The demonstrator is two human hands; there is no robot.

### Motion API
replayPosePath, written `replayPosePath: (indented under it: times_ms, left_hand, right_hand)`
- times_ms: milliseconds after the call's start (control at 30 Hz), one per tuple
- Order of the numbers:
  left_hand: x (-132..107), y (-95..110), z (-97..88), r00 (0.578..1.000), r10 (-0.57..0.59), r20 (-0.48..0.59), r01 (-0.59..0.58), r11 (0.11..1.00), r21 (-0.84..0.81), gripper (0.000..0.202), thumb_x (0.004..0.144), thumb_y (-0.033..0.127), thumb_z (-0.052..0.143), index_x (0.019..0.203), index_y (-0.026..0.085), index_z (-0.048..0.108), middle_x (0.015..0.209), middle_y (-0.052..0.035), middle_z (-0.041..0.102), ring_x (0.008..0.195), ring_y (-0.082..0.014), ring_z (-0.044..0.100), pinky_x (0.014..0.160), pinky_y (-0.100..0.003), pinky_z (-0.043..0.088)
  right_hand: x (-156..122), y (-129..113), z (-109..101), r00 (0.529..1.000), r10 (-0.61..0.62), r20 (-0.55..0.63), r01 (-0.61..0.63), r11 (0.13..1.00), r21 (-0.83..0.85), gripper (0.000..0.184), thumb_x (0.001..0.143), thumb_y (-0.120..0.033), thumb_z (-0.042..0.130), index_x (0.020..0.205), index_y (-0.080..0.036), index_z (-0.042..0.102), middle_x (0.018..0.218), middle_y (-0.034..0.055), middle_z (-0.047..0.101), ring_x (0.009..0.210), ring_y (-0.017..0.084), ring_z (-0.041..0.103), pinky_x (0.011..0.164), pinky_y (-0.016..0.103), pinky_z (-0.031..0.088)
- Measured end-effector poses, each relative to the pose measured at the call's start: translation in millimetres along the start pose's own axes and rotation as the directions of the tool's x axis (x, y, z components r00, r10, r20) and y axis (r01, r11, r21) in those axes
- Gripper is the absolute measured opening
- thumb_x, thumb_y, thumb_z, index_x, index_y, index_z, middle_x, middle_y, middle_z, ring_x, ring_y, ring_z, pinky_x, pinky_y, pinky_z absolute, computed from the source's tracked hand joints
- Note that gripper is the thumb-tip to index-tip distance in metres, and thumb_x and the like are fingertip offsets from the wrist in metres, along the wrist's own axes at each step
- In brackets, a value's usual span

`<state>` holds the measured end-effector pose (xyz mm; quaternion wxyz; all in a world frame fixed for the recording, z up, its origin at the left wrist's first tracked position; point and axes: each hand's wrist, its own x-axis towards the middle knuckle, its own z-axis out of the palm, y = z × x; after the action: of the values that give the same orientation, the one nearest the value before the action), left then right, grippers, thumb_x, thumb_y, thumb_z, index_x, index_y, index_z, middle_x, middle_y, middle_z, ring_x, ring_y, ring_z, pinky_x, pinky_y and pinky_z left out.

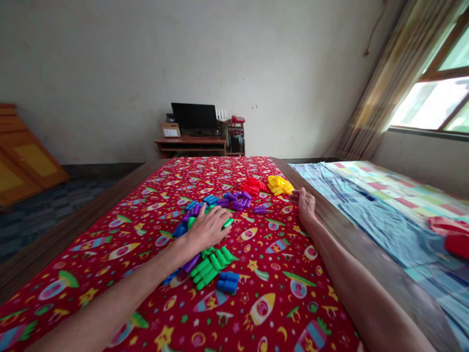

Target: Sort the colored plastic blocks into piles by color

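My left hand [207, 229] lies palm down on a scatter of plastic blocks in the middle of a red patterned cloth [146, 234], fingers spread over a green block [227, 223]. Just below the hand lie green blocks [211, 266] and a blue block [227, 282]. Blue and purple blocks [234, 200] lie beyond its fingertips. My right hand [305, 204] rests near the cloth's right edge, its fingers reaching toward a pile of yellow blocks [279, 185]. A pile of red blocks [252, 186] sits beside the yellow ones.
The cloth covers a wooden-edged table [340, 230]. A bed with a blue and patchwork sheet [384, 205] stands to the right under a curtained window [432, 98]. A desk with a monitor [194, 117] is against the far wall. Orange wooden panels [22, 161] lean at left.
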<state>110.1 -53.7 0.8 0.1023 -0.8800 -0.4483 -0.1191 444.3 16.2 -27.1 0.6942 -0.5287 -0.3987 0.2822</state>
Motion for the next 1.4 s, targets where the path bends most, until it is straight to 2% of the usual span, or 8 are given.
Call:
replayPosePath:
  times_ms: [233, 500, 633, 833, 1000, 1100, 1233, 1400]
  left_hand:
    - [-60, -66, -24.2, 0.972, -0.138, -0.192, 0.076, 0.952, -0.297, 0.039, 0.094, 0.046, 0.039, 0.118, 0.027, 0.064, 0.128, -0.0030, 0.064, 0.120, -0.0239, 0.057, 0.114, -0.044, 0.032]
    - [-96, -131, 6.9, 0.637, -0.765, -0.099, 0.287, 0.354, -0.890, 0.052, 0.090, 0.056, 0.037, 0.128, 0.024, 0.051, 0.138, -0.0056, 0.057, 0.131, -0.0318, 0.047, 0.112, -0.054, 0.033]
    - [-98, -135, 17.3, 0.595, -0.799, -0.089, 0.181, 0.241, -0.953, 0.055, 0.085, 0.058, 0.046, 0.125, 0.021, 0.054, 0.135, -0.0090, 0.059, 0.128, -0.0322, 0.050, 0.112, -0.052, 0.034]
    - [-97, -125, 10.2, 0.585, -0.808, -0.070, 0.184, 0.217, -0.959, 0.052, 0.082, 0.060, 0.051, 0.116, 0.022, 0.058, 0.129, -0.0085, 0.062, 0.123, -0.0284, 0.055, 0.112, -0.048, 0.037]
    - [-98, -126, 8.7, 0.577, -0.814, -0.065, 0.186, 0.208, -0.960, 0.049, 0.082, 0.059, 0.053, 0.113, 0.022, 0.059, 0.125, -0.0089, 0.065, 0.120, -0.0290, 0.058, 0.110, -0.051, 0.038]
    - [-97, -128, 12.3, 0.573, -0.816, -0.078, 0.174, 0.214, -0.961, 0.050, 0.084, 0.058, 0.050, 0.115, 0.021, 0.059, 0.128, -0.0107, 0.063, 0.119, -0.0284, 0.058, 0.109, -0.049, 0.040]
    - [-94, -128, 13.2, 0.560, -0.824, -0.089, 0.172, 0.221, -0.960, 0.052, 0.083, 0.060, 0.049, 0.114, 0.019, 0.059, 0.125, -0.0124, 0.064, 0.117, -0.0279, 0.060, 0.106, -0.046, 0.044]
    - [-93, -122, 6.4, 0.552, -0.828, -0.094, 0.187, 0.233, -0.954, 0.051, 0.082, 0.060, 0.049, 0.112, 0.019, 0.058, 0.121, -0.0121, 0.066, 0.116, -0.0283, 0.061, 0.104, -0.048, 0.045]
  right_hand:
    - [71, 2, -2, 0.993, -0.115, 0.024, 0.117, 0.961, -0.250, 0.057, 0.087, -0.064, 0.039, 0.100, -0.017, 0.068, 0.113, 0.0128, 0.069, 0.114, 0.027, 0.059, 0.099, 0.046, 0.044]
    - [113, 15, 39, 0.926, 0.048, 0.376, 0.054, 0.965, -0.257, 0.059, 0.087, -0.065, 0.042, 0.095, -0.015, 0.072, 0.097, 0.0115, 0.074, 0.100, 0.026, 0.067, 0.099, 0.049, 0.045]
    - [100, 13, 67, 0.868, 0.106, 0.484, 0.038, 0.960, -0.278, 0.051, 0.081, -0.064, 0.054, 0.089, -0.018, 0.074, 0.088, 0.0055, 0.075, 0.100, 0.026, 0.066, 0.102, 0.050, 0.043]
    - [45, -4, 118, 0.576, 0.105, 0.811, 0.020, 0.990, -0.143, 0.061, 0.082, -0.071, 0.047, 0.094, -0.018, 0.075, 0.097, 0.0094, 0.075, 0.099, 0.027, 0.067, 0.096, 0.047, 0.048]
    - [65, -7, 149, 0.802, -0.045, 0.595, 0.187, 0.966, -0.179, 0.063, 0.081, -0.073, 0.046, 0.087, -0.017, 0.074, 0.089, 0.0097, 0.075, 0.094, 0.024, 0.068, 0.097, 0.045, 0.048]
    - [78, -2, 162, 0.824, -0.004, 0.566, 0.223, 0.921, -0.318, 0.062, 0.080, -0.074, 0.046, 0.083, -0.019, 0.073, 0.078, 0.0061, 0.073, 0.091, 0.024, 0.068, 0.097, 0.045, 0.047]
    - [51, -5, 187, 0.664, 0.024, 0.747, 0.236, 0.942, -0.240, 0.058, 0.079, -0.072, 0.050, 0.086, -0.021, 0.076, 0.082, 0.0041, 0.074, 0.096, 0.023, 0.068, 0.099, 0.042, 0.047]
    - [-25, -35, 223, 0.209, -0.032, 0.977, 0.281, 0.959, -0.029, 0.064, 0.077, -0.077, 0.047, 0.104, -0.026, 0.075, 0.110, 0.0004, 0.072, 0.120, 0.025, 0.057, 0.113, 0.041, 0.031]
